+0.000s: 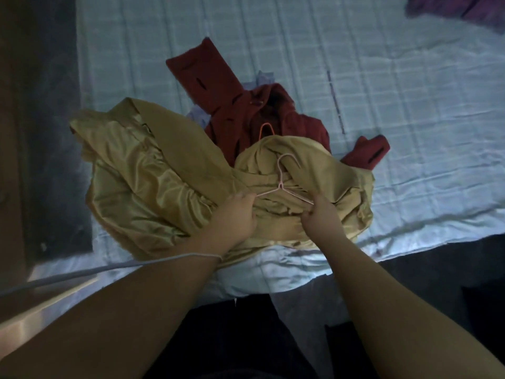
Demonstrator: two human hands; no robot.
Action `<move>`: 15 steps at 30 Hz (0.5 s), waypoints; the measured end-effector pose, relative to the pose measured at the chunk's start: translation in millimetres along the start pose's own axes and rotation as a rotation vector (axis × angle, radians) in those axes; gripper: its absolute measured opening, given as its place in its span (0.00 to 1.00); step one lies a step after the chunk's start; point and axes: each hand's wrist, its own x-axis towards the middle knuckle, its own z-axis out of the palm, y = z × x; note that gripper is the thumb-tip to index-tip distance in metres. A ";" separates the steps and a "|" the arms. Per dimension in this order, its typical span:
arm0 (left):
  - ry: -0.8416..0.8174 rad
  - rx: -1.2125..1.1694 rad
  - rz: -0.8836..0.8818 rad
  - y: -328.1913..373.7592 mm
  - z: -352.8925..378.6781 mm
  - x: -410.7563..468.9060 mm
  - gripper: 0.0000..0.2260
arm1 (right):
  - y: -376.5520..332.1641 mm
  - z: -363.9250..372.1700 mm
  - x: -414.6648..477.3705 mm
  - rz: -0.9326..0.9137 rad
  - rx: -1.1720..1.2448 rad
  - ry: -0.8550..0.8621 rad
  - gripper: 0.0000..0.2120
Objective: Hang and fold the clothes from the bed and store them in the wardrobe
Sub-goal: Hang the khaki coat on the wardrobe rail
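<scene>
Gripping pink hanger (284,184), mustard coat (153,170).

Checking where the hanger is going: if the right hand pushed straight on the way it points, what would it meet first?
The right hand points up the bed, so it would press into the mustard coat bunched ahead, probably before the red coat beyond.
</scene>
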 end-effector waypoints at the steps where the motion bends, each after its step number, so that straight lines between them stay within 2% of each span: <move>1: -0.006 0.030 -0.002 -2.4 5.6 2.1 0.21 | 6.5 2.5 2.4 -0.010 -0.015 -0.007 0.26; 4: -0.009 0.101 0.010 -13.0 20.6 6.6 0.26 | 27.3 10.3 8.4 -0.087 -0.081 -0.023 0.30; 7: -0.042 0.177 -0.011 -18.0 27.8 11.3 0.27 | 38.3 10.6 5.5 -0.094 -0.163 -0.031 0.31; 11: -0.039 0.198 -0.066 -14.9 28.0 17.0 0.23 | 54.6 9.9 2.5 -0.019 -0.362 0.007 0.25; 13: 0.002 0.133 -0.115 -10.2 27.3 19.1 0.19 | 62.7 12.6 3.2 -0.049 -0.417 -0.002 0.24; 15: 0.000 0.166 -0.142 -7.2 28.5 21.3 0.17 | 68.2 15.8 5.5 -0.087 -0.455 0.015 0.23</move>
